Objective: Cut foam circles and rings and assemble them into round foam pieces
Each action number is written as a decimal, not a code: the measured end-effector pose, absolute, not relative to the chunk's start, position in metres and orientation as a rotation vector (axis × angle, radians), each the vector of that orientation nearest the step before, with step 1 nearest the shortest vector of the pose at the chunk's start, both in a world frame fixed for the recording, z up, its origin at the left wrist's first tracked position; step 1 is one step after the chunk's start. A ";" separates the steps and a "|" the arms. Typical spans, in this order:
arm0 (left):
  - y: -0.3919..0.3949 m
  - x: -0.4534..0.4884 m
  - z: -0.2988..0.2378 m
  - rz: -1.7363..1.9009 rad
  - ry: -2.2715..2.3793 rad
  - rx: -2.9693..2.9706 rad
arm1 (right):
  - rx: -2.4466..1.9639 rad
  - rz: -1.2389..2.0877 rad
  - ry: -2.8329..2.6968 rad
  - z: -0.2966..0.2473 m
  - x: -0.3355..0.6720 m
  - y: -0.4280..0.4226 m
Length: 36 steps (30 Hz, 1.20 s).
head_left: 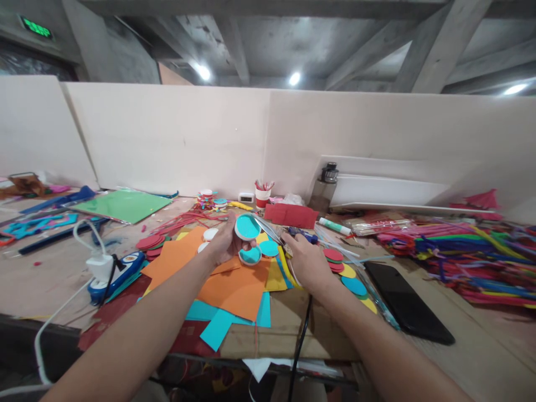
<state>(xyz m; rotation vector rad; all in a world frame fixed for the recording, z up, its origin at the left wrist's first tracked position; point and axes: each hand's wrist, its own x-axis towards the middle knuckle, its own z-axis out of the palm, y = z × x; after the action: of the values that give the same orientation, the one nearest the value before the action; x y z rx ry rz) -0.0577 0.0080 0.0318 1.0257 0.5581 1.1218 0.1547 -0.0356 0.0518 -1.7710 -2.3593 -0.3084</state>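
Observation:
My left hand (226, 244) is closed around a small white round piece with a cyan paper face (247, 226), held up and tilted toward me. In my right hand (305, 259) are metal scissors (270, 228), whose blades reach the right edge of that piece. I cannot tell whether the blades touch it. Just below my left hand is a second white-rimmed cyan round (250, 255). Orange paper sheets (237, 290) lie under my hands, with a loose cyan paper circle (268, 248) on the pile.
Red paper circles (333, 255) and a black phone (408, 301) lie to the right, before bundled pipe cleaners (464, 262). A blue power strip (119, 273) sits left. A black cord (301, 340) hangs over the front edge. A dark bottle (323, 190) stands behind.

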 end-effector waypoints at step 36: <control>0.011 -0.061 0.031 1.122 0.484 0.955 | -1.697 -0.255 -2.348 0.048 0.156 -0.034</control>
<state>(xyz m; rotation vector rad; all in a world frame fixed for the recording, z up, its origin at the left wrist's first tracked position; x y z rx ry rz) -0.0611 0.0111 0.0311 0.9547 0.4843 1.1223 0.1559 -0.0342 0.0477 -1.6968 -2.3481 -0.2548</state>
